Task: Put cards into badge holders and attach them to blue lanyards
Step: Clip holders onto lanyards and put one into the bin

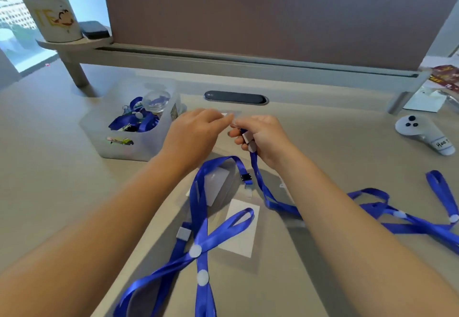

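My left hand [196, 131] and my right hand [263, 138] meet above the middle of the desk. The left fingers pinch the top edge of a clear badge holder [229, 118], which is blurred and mostly hidden. My right hand grips the clip end of a blue lanyard [263, 187] that trails down and off to the right. A second blue lanyard [201, 220] lies looped on the desk below my hands, its black clip [246, 179] free. Under it lie a clear holder with a white card [242, 232] and another clear holder [218, 187].
A translucent box [129, 123] with blue lanyards and clips stands at the left. More blue lanyard loops [422, 217] lie at the right. A white controller [422, 133] rests at the far right. A partition [248, 18] and a shelf with a white can [49, 9] close the back.
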The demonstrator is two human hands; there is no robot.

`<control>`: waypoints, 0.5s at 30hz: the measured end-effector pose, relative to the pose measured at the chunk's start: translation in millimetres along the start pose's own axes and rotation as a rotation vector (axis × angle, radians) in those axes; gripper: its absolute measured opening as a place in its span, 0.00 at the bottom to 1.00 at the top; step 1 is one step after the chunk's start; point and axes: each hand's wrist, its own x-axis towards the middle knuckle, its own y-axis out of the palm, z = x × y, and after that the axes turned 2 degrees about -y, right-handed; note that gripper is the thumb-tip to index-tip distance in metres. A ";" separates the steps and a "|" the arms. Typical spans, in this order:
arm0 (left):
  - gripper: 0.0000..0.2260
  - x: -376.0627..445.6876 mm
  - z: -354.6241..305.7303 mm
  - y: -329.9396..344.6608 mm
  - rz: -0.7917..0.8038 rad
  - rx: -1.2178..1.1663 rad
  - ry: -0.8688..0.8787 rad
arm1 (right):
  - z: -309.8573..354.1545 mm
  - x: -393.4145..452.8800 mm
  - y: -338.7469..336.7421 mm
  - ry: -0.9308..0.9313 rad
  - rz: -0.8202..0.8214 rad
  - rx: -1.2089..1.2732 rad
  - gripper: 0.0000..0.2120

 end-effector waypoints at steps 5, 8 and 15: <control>0.16 -23.3 -14.5 -10.8 0.024 -0.338 -0.254 | -14.6 -28.5 20.8 -0.109 -0.076 -0.055 0.13; 0.17 -34.2 -23.3 -28.5 0.052 -0.692 -0.410 | -15.7 -47.2 28.9 -0.178 -0.107 -0.084 0.14; 0.11 -42.3 -32.0 -71.7 0.098 -1.042 -0.638 | -4.4 -82.9 45.2 -0.357 -0.131 -0.362 0.13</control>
